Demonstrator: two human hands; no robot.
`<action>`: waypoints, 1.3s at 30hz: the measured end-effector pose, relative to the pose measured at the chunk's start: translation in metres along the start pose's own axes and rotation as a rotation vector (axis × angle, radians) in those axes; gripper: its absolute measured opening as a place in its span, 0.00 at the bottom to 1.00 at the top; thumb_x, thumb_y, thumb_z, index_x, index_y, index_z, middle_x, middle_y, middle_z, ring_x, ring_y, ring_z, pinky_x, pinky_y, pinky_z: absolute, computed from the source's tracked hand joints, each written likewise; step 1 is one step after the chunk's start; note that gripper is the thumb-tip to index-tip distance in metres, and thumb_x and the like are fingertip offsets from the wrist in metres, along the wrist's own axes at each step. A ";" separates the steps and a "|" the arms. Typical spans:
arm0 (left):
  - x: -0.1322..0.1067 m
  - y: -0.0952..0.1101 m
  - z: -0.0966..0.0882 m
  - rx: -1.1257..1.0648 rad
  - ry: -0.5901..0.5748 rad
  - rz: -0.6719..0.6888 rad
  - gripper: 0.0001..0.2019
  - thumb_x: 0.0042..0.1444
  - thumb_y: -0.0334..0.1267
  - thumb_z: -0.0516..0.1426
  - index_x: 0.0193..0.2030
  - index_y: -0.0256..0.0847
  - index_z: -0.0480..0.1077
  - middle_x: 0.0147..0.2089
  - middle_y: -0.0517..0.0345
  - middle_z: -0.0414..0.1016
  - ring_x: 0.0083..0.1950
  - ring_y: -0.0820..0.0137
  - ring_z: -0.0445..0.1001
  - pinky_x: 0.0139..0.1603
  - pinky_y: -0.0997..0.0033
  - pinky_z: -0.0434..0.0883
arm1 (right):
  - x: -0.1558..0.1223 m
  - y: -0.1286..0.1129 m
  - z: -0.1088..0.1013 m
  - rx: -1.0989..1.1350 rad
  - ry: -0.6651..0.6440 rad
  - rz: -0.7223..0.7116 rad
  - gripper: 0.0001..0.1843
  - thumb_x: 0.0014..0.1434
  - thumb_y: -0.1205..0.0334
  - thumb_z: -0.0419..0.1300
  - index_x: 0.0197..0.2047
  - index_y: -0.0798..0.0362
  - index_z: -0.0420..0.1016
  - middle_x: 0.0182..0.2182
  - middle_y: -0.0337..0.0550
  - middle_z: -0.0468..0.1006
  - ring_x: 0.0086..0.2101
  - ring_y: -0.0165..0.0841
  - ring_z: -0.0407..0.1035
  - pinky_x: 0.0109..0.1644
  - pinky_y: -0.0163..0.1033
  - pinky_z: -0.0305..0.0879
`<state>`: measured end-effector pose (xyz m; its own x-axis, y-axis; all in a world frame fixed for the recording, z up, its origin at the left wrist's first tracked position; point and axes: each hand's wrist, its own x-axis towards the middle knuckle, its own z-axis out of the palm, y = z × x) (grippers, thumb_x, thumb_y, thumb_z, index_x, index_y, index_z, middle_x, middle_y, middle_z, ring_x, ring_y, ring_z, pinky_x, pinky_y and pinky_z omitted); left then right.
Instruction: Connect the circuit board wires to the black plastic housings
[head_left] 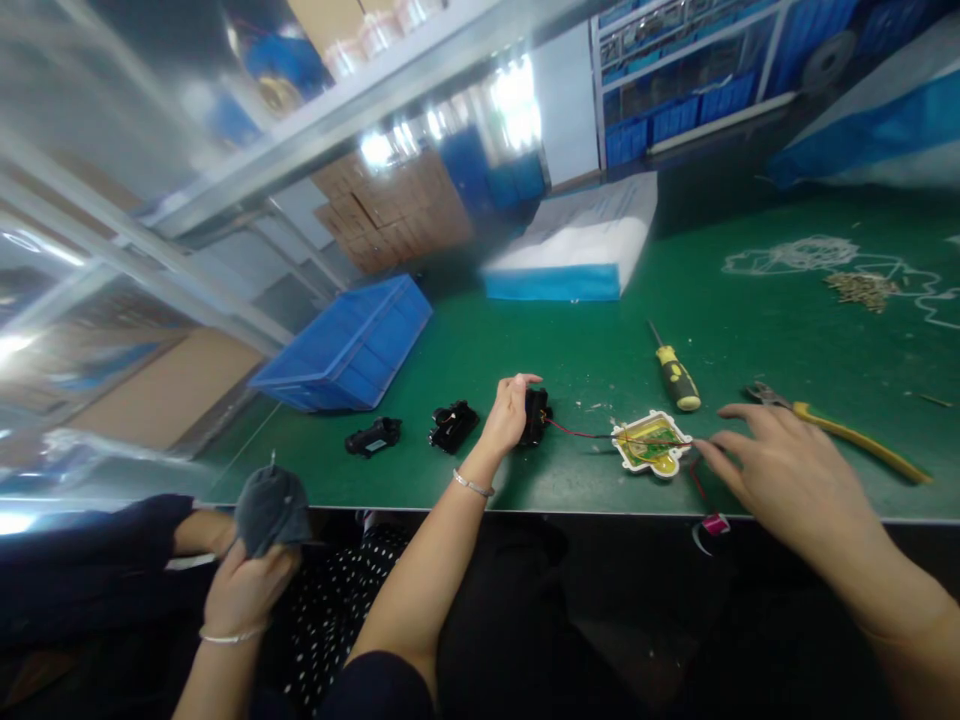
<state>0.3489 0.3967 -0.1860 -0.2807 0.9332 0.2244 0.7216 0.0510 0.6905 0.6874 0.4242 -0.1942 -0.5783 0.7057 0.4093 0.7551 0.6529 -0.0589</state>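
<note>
My left hand (508,412) is closed round a small black part (537,416) on the green table (750,330). Thin red and black wires run from that part to a white-rimmed yellow-green circuit board (651,445) lying flat to the right. My right hand (780,470) hovers just right of the board with its fingers spread, the fingertips close to the board's edge and holding nothing. Two more black parts (373,436) (452,424) lie to the left of my left hand.
A yellow-handled screwdriver (676,376) and yellow-handled pliers (844,432) lie behind the board. A blue bin (349,345) and a white and blue box (577,250) sit further back, with a screw pile (862,288) far right. A co-worker's hand (244,590) at the left holds a grey object (270,508).
</note>
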 end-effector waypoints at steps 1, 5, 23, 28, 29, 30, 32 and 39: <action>-0.001 0.000 0.000 -0.009 -0.001 -0.005 0.28 0.66 0.52 0.33 0.49 0.45 0.70 0.47 0.52 0.67 0.55 0.69 0.65 0.61 0.66 0.60 | 0.002 -0.001 0.000 -0.025 -0.010 0.074 0.19 0.61 0.50 0.52 0.35 0.55 0.76 0.47 0.57 0.72 0.47 0.50 0.65 0.45 0.51 0.61; -0.001 -0.003 0.005 -0.011 0.019 0.039 0.27 0.67 0.50 0.34 0.49 0.44 0.70 0.47 0.53 0.68 0.53 0.69 0.66 0.60 0.67 0.61 | 0.021 -0.011 -0.008 0.003 -0.066 0.379 0.15 0.61 0.50 0.53 0.39 0.52 0.72 0.29 0.47 0.75 0.28 0.39 0.68 0.29 0.41 0.57; -0.011 0.017 0.007 0.248 0.082 0.165 0.18 0.65 0.51 0.44 0.40 0.46 0.71 0.50 0.57 0.63 0.46 0.72 0.70 0.50 0.72 0.68 | 0.084 -0.138 0.051 0.454 -0.576 0.035 0.21 0.60 0.45 0.52 0.34 0.52 0.77 0.31 0.50 0.79 0.35 0.43 0.74 0.37 0.42 0.64; -0.010 0.022 0.009 0.292 0.071 0.220 0.17 0.59 0.54 0.53 0.48 0.46 0.66 0.52 0.57 0.64 0.48 0.69 0.70 0.48 0.70 0.69 | 0.075 -0.137 0.044 0.334 -0.596 -0.030 0.22 0.61 0.45 0.50 0.33 0.53 0.76 0.32 0.52 0.79 0.36 0.43 0.74 0.39 0.42 0.63; -0.010 0.021 0.008 0.294 0.067 0.227 0.18 0.58 0.54 0.54 0.49 0.46 0.65 0.52 0.57 0.64 0.48 0.69 0.70 0.48 0.70 0.70 | 0.073 -0.136 0.042 0.307 -0.587 -0.041 0.21 0.61 0.45 0.51 0.33 0.53 0.76 0.31 0.51 0.79 0.35 0.43 0.75 0.39 0.42 0.63; -0.010 0.021 0.007 0.297 0.059 0.237 0.19 0.58 0.54 0.54 0.49 0.45 0.65 0.52 0.57 0.65 0.48 0.69 0.70 0.48 0.70 0.69 | 0.070 -0.135 0.040 0.285 -0.576 -0.045 0.20 0.60 0.46 0.52 0.33 0.53 0.75 0.31 0.51 0.79 0.35 0.43 0.75 0.38 0.42 0.63; -0.009 0.020 0.006 0.309 0.029 0.273 0.17 0.58 0.54 0.55 0.46 0.45 0.66 0.52 0.58 0.65 0.48 0.70 0.70 0.48 0.71 0.69 | 0.065 -0.133 0.037 0.261 -0.550 -0.029 0.18 0.60 0.48 0.54 0.33 0.54 0.74 0.30 0.51 0.79 0.34 0.44 0.75 0.36 0.41 0.63; 0.001 0.026 0.018 0.381 0.011 0.110 0.17 0.65 0.49 0.43 0.43 0.47 0.70 0.56 0.55 0.61 0.44 0.69 0.72 0.43 0.68 0.71 | 0.062 -0.126 0.032 0.381 -0.474 0.047 0.18 0.64 0.49 0.49 0.35 0.51 0.72 0.28 0.47 0.78 0.34 0.42 0.75 0.34 0.39 0.60</action>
<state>0.3787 0.4055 -0.1804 -0.1939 0.9367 0.2916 0.9302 0.0811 0.3580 0.5464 0.3942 -0.1902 -0.6878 0.7244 -0.0458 0.6698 0.6091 -0.4248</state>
